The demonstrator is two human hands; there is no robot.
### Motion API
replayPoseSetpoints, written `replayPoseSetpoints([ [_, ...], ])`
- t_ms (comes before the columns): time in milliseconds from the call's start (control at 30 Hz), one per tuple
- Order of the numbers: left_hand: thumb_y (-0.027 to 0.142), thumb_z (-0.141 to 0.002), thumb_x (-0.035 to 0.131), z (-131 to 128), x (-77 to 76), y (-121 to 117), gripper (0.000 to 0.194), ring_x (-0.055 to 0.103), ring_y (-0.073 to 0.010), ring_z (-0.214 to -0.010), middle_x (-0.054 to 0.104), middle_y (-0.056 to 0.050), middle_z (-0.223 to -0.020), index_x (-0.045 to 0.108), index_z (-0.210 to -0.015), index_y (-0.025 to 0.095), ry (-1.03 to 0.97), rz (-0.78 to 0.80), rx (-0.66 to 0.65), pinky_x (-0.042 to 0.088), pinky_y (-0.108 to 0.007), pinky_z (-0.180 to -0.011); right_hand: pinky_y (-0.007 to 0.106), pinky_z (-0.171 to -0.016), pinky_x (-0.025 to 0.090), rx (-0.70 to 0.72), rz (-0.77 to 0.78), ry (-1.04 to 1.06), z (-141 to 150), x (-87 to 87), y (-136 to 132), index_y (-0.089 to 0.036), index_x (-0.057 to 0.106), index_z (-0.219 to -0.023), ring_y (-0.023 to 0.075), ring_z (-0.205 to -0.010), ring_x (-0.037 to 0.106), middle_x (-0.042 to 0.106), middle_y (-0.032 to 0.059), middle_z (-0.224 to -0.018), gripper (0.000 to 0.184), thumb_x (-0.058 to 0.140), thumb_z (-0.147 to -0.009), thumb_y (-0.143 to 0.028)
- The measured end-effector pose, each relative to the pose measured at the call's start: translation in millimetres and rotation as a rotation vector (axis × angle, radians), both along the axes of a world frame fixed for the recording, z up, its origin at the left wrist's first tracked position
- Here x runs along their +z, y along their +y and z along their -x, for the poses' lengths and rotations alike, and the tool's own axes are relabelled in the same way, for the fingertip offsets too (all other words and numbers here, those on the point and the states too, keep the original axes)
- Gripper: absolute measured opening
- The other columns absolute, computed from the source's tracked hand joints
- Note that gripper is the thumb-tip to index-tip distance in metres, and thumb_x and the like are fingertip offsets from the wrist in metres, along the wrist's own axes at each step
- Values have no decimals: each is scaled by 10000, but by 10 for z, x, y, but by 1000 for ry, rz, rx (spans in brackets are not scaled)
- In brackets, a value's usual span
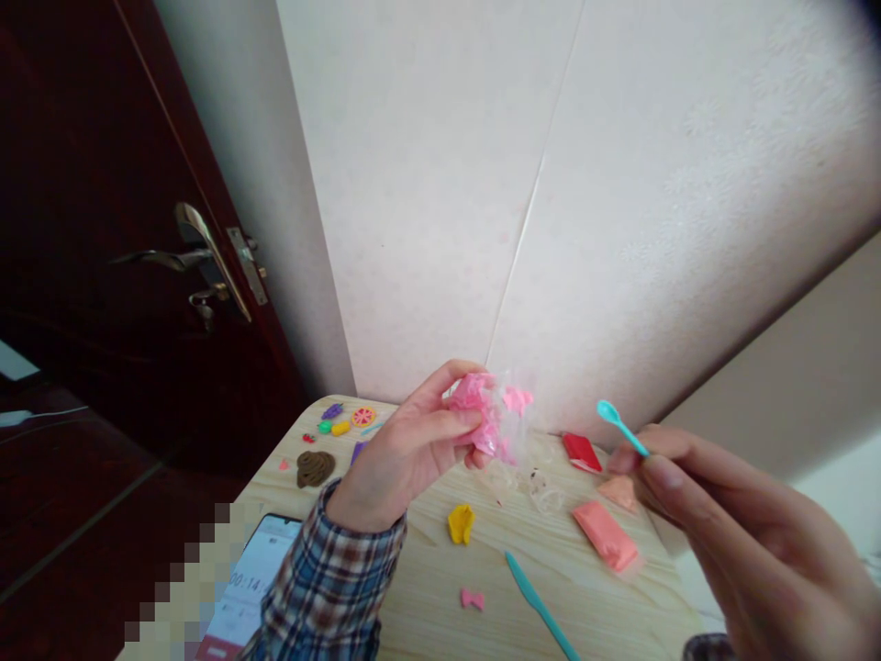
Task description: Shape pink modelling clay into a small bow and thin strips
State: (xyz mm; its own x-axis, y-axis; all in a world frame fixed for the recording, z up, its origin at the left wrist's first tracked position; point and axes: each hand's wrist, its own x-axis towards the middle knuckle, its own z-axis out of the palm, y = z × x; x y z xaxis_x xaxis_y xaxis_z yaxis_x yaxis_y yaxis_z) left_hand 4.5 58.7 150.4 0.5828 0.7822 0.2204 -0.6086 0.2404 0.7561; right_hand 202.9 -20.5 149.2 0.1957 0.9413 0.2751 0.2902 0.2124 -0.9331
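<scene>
My left hand [406,450] is raised over the table with its fingers closed on a lump of pink clay in a clear plastic bag [492,418]. My right hand [730,532] is at the right, pinching the stem of a small teal tool with a spoon-shaped tip [619,426]. The tip points up and left toward the bag, a short gap away. A plaid sleeve covers my left wrist.
On the light wooden table [427,569] lie a yellow clay lump [461,523], a small pink bow [472,599], a teal plastic knife [540,608], a red packet [582,452], salmon packets [606,534], a brown swirl [315,467], small coloured pieces [344,418] and a phone [254,578]. A dark door stands left.
</scene>
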Motion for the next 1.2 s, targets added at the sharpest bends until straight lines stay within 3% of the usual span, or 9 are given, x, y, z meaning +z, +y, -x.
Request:
replayPoseSetpoints([
  [167, 234, -799, 678, -83, -36, -27, 166, 552, -45, -558, 551, 42, -702, 542, -860, 160, 41, -11, -84, 449, -125, -514, 247, -447, 325, -89, -102, 77, 280, 40, 2, -263, 618, -843, 139, -617, 474, 545, 15, -715, 142, 626, -796, -397],
  [333, 268, -838, 648, -116, -42, -50, 193, 581, -49, -562, 574, 44, -666, 491, -806, 160, 104, -56, -77, 466, -122, -531, 255, -491, 326, -117, -160, 27, 431, 92, 9, -277, 623, -828, 117, -572, 382, 389, -25, -635, 88, 623, -804, -362],
  [533, 288, -848, 635, -111, -35, -46, 202, 577, -51, -567, 578, 39, -687, 483, -802, 162, 100, -66, -76, 460, -128, -531, 257, -528, 358, -130, -167, -13, 411, 93, 18, -278, 618, -816, 119, -601, 417, 430, -25, -654, 87, 643, -793, -358],
  [700, 308, -841, 640, -135, -32, -67, 228, 568, -49, -573, 577, 41, -685, 470, -788, 165, 147, -85, -27, 438, -128, -536, 262, -520, 341, -153, -202, -69, 427, 88, 32, -258, 632, -817, 111, -578, 401, 438, -24, -648, 95, 630, -807, -352],
  [867, 378, -824, 642, -149, -1, -90, 265, 548, -60, -559, 558, 52, -665, 470, -792, 178, 277, -130, 42, 423, -152, -531, 244, -506, 341, -167, -308, -253, 367, 29, 70, -301, 648, -967, 101, -559, 413, 426, -44, -627, 142, 602, -834, -326],
  [1100, 418, -807, 627, -176, -72, -28, 282, 449, -83, -646, 466, 33, -685, 535, -735, 161, 510, -383, 275, 363, -184, -583, 220, -472, 322, -136, -352, -453, 311, -20, 164, -244, 663, -864, 87, -515, 421, 456, -49, -582, 92, 581, -838, -278],
  [1200, 420, -836, 577, -185, -134, -28, 264, 475, -106, -703, 504, 11, -740, 567, -773, 164, 557, -442, 300, 380, -205, -630, 210, -480, 342, -94, -328, -476, 296, -39, 175, -231, 663, -868, 87, -525, 439, 470, -44, -591, 117, 554, -851, -270],
])
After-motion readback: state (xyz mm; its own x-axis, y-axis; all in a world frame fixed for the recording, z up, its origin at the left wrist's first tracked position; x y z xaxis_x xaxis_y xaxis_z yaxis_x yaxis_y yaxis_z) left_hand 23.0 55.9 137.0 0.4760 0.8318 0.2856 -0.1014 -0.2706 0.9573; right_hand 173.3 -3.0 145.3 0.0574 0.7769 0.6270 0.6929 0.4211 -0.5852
